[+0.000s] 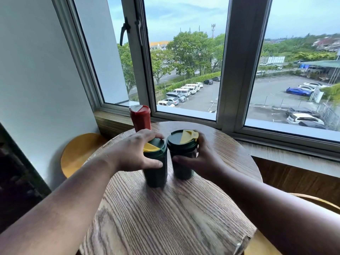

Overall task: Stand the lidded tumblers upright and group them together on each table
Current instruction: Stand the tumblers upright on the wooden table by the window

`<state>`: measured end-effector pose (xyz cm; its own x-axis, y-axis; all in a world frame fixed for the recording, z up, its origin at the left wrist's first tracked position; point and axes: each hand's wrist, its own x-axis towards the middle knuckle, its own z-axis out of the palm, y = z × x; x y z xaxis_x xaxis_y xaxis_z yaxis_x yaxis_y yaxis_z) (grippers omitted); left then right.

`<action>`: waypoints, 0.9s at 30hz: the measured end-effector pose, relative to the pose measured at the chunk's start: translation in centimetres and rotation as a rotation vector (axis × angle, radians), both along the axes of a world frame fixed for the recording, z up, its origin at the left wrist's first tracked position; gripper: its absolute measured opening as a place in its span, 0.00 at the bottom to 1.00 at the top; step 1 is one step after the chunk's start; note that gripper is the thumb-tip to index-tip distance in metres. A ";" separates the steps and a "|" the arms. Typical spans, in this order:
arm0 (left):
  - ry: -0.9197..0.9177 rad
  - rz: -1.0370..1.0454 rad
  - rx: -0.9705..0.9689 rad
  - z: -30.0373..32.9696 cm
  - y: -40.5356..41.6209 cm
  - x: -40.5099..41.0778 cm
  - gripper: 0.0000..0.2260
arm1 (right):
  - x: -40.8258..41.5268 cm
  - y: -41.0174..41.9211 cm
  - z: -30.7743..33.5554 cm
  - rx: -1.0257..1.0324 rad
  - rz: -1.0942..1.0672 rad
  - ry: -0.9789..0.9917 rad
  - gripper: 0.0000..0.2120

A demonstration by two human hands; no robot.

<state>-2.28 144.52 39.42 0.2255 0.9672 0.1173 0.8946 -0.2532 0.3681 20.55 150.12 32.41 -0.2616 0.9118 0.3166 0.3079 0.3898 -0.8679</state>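
Note:
Two dark green tumblers with yellow lid flaps stand upright side by side near the middle of the round wooden table (pixel 165 218). My left hand (pixel 134 151) wraps around the left green tumbler (pixel 156 172) near its lid. My right hand (pixel 200 159) grips the right green tumbler (pixel 182 162) from its right side. The two lids almost touch. A red tumbler (pixel 140 117) with a pale lid flap stands upright at the table's far edge, behind my left hand, and no hand touches it.
A large window with a wooden sill (pixel 276 148) runs just behind the table. A yellow round stool (pixel 79 153) sits low at the left by the wall. Another yellow seat edge (pixel 320 201) shows at the lower right.

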 end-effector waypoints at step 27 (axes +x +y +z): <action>-0.371 0.345 0.060 -0.9 17.2 -13.1 0.42 | -14.4 12.8 13.4 -0.050 -0.016 -0.892 0.13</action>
<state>-15.38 161.76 38.55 -0.1735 0.9671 0.1863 0.7417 0.0038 0.6707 6.16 162.93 45.80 -0.3790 0.9246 -0.0385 0.8816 0.3481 -0.3188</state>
